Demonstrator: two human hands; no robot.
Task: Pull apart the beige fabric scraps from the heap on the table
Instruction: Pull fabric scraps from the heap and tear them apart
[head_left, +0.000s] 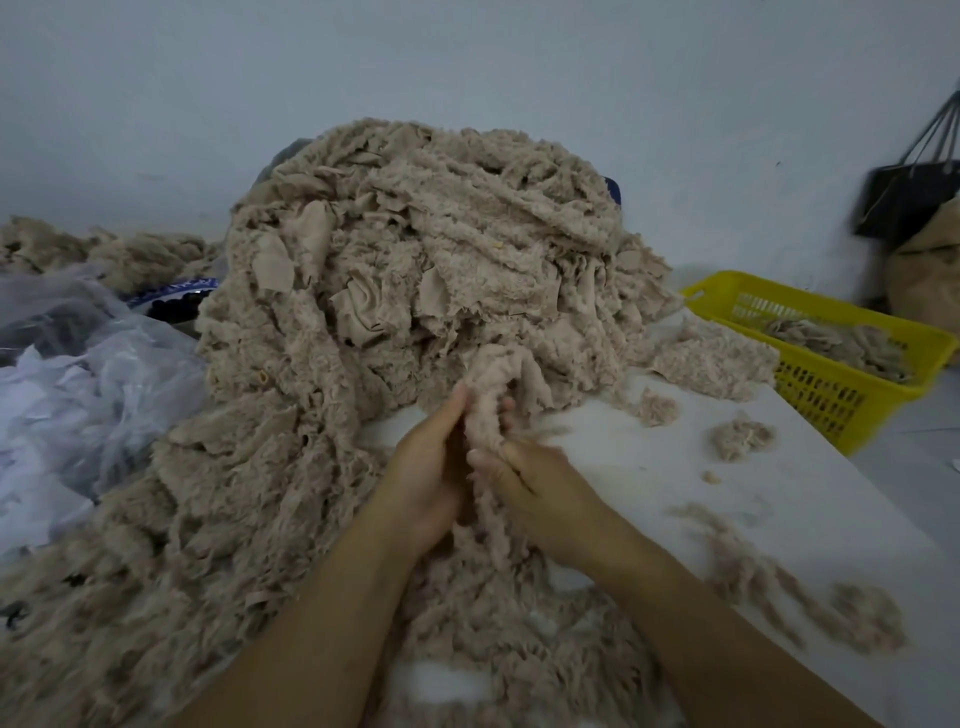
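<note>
The heap (415, 249) of beige scraps covered most of a blue-and-white patterned object (174, 291) behind it, too little showing to name it, and the fabric strip (488, 374) hid most fingers of the left hand (431, 467) and the fingertips of the right hand (540, 483). At the right edge a black bag (904, 202) and a brown sack (930, 280) were blurred and cut off, and both forearms (311, 623) ran past the bottom edge

Gripping a beige fleece strip (488, 410) at the heap's (415, 234) foot.
Held between left hand (431, 467) and right hand (540, 483), close together, over white table (649, 462); yellow basket (831, 400) with scraps (841, 343) at right.
</note>
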